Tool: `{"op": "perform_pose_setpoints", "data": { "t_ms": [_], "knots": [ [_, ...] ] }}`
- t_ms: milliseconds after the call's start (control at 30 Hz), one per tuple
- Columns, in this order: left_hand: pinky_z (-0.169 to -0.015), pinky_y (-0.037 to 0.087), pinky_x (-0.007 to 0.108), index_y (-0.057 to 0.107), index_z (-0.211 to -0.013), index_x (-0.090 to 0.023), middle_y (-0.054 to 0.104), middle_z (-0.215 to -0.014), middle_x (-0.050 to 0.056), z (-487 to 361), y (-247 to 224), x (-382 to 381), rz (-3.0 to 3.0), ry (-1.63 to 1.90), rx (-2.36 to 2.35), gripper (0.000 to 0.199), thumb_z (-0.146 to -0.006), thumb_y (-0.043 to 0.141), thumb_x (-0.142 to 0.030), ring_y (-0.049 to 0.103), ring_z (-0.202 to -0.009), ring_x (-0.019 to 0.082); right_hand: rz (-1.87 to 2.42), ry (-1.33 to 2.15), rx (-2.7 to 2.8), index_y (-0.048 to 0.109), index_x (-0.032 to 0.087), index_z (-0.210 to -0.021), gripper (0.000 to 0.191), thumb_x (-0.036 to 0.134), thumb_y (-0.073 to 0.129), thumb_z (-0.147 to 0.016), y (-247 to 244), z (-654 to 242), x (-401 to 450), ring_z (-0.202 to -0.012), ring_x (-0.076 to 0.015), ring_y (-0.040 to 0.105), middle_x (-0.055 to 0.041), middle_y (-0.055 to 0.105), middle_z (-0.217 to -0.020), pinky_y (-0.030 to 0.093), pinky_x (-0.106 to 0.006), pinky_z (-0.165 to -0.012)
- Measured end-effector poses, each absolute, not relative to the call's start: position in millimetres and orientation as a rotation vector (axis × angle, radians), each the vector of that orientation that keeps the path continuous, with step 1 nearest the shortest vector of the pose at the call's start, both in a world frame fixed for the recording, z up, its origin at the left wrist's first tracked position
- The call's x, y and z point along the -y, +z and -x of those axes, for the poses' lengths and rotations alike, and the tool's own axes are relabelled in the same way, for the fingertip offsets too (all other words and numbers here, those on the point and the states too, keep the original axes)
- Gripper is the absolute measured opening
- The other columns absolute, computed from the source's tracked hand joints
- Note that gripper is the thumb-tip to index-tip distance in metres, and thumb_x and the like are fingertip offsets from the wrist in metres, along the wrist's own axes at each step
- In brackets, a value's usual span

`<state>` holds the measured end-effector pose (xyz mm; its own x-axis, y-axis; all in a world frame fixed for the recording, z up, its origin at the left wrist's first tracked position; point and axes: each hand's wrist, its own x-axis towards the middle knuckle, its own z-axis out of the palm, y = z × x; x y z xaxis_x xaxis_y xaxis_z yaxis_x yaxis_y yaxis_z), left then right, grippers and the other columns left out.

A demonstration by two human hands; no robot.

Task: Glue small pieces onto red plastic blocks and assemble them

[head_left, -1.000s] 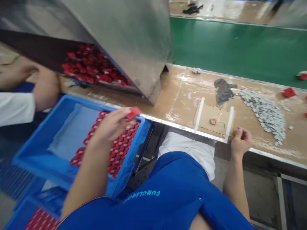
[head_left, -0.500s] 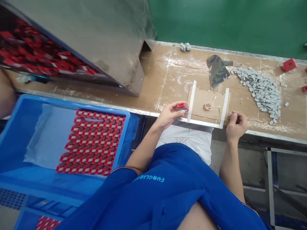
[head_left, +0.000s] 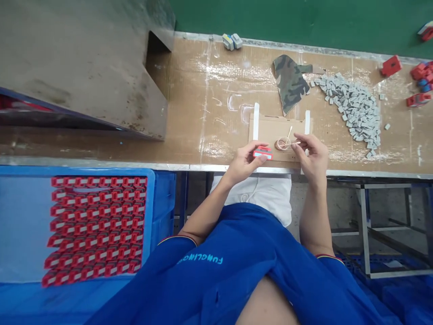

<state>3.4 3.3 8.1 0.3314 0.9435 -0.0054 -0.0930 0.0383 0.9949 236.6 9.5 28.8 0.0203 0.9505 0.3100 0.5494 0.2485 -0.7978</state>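
My left hand (head_left: 244,163) pinches a red part (head_left: 263,152) with a pale strip on its side, just over the left edge of a cardboard pad (head_left: 270,126). On the pad, held down by two white tape strips, sits a small round dish (head_left: 282,144) with thin sticks leaning in it. The fingertips of my right hand (head_left: 313,158) are closed on one stick (head_left: 293,144), whose far end lies over the dish.
A blue crate (head_left: 151,203) holds rows of red parts (head_left: 101,221) at the left. Beyond the pad lie camouflage cloth (head_left: 291,83) and a pile of grey pieces (head_left: 358,106). A large metal chute (head_left: 101,67) stands at the upper left.
My right hand has moved left from beside the pad and taken hold of a stick at the dish. The red part has turned in my left hand. The view has shifted.
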Motion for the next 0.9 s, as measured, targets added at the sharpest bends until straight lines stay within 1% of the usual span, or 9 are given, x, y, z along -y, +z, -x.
{"op": "perform_pose_setpoints", "data": {
  "t_ms": [67, 133, 233, 333, 467, 533, 633, 800, 900],
  "knots": [
    [-0.081, 0.055, 0.029, 0.068, -0.121, -0.016, 0.076, -0.108, 0.01, 1, 8, -2, -1.312, 0.976, -0.909, 0.054, -0.09, 0.071, -0.061, 0.071, -0.092, 0.019, 1.379, 0.561, 1.693, 0.079, 0.023, -0.101, 0.022, 0.042, 0.071, -0.096, 36, -235, -12, -0.072, -0.014, 0.064, -0.0023, 0.075, -0.087, 0.052, -0.029, -0.067],
    [-0.08, 0.055, 0.029, 0.068, -0.121, -0.016, 0.077, -0.106, 0.01, 5, 7, -2, -1.353, 0.963, -0.923, 0.053, -0.09, 0.071, -0.059, 0.071, -0.09, 0.019, 1.358, 0.523, 1.716, 0.08, 0.023, -0.096, 0.019, 0.04, 0.07, -0.098, 40, -233, -13, -0.073, -0.0149, 0.066, -0.0029, 0.077, -0.088, 0.053, -0.03, -0.068],
    [-0.079, 0.054, 0.029, 0.069, -0.121, -0.016, 0.077, -0.105, 0.009, 5, 6, -1, -1.407, 0.942, -0.949, 0.052, -0.091, 0.07, -0.058, 0.07, -0.089, 0.019, 1.349, 0.413, 1.723, 0.079, 0.024, -0.096, 0.021, 0.04, 0.066, -0.1, 43, -228, -15, -0.078, -0.0167, 0.068, -0.0036, 0.077, -0.089, 0.054, -0.032, -0.07],
    [-0.08, 0.054, 0.03, 0.07, -0.122, -0.015, 0.078, -0.105, 0.01, 4, 6, -1, -1.44, 0.942, -0.971, 0.052, -0.092, 0.07, -0.057, 0.07, -0.089, 0.019, 1.303, 0.284, 1.72, 0.078, 0.024, -0.096, 0.021, 0.039, 0.064, -0.102, 40, -222, -18, -0.08, -0.0171, 0.069, -0.0041, 0.076, -0.088, 0.054, -0.032, -0.068],
    [-0.08, 0.056, 0.029, 0.069, -0.124, -0.015, 0.079, -0.106, 0.01, 2, 7, -1, -1.426, 0.943, -0.993, 0.052, -0.092, 0.071, -0.055, 0.073, -0.089, 0.019, 1.242, 0.191, 1.703, 0.077, 0.024, -0.093, 0.017, 0.037, 0.068, -0.1, 35, -218, -19, -0.082, -0.0178, 0.072, -0.0046, 0.077, -0.089, 0.056, -0.032, -0.068],
    [-0.078, 0.058, 0.028, 0.068, -0.125, -0.015, 0.08, -0.108, 0.011, 1, 7, -1, -1.391, 0.936, -0.984, 0.053, -0.091, 0.072, -0.055, 0.075, -0.089, 0.019, 1.253, 0.22, 1.649, 0.077, 0.024, -0.092, 0.017, 0.037, 0.07, -0.099, 31, -219, -16, -0.083, -0.0184, 0.074, -0.0042, 0.078, -0.089, 0.057, -0.032, -0.07],
    [-0.075, 0.06, 0.026, 0.066, -0.121, -0.015, 0.08, -0.108, 0.011, -1, 8, -1, -1.343, 0.945, -0.971, 0.051, -0.088, 0.075, -0.054, 0.077, -0.089, 0.018, 1.316, 0.367, 1.441, 0.077, 0.024, -0.092, 0.016, 0.04, 0.073, -0.097, 24, -223, -9, -0.082, -0.0181, 0.077, -0.0026, 0.081, -0.088, 0.06, -0.032, -0.072],
    [-0.068, 0.059, 0.023, 0.066, -0.113, -0.016, 0.08, -0.101, 0.009, -4, 7, 1, -1.415, 0.94, -1.04, 0.044, -0.088, 0.077, -0.05, 0.075, -0.081, 0.015, 1.335, 0.617, 1.067, 0.074, 0.022, -0.087, 0.025, 0.046, 0.082, -0.089, 12, -227, -4, -0.066, -0.0145, 0.075, -0.0003, 0.081, -0.082, 0.06, -0.029, -0.065],
    [-0.066, 0.058, 0.023, 0.067, -0.112, -0.016, 0.08, -0.098, 0.009, -5, 6, 2, -1.485, 0.939, -1.085, 0.043, -0.088, 0.077, -0.051, 0.074, -0.076, 0.015, 1.341, 0.665, 0.998, 0.072, 0.022, -0.085, 0.029, 0.049, 0.083, -0.087, 15, -223, -2, -0.065, -0.0141, 0.074, 0.0005, 0.08, -0.08, 0.06, -0.027, -0.063]
  ]
}}
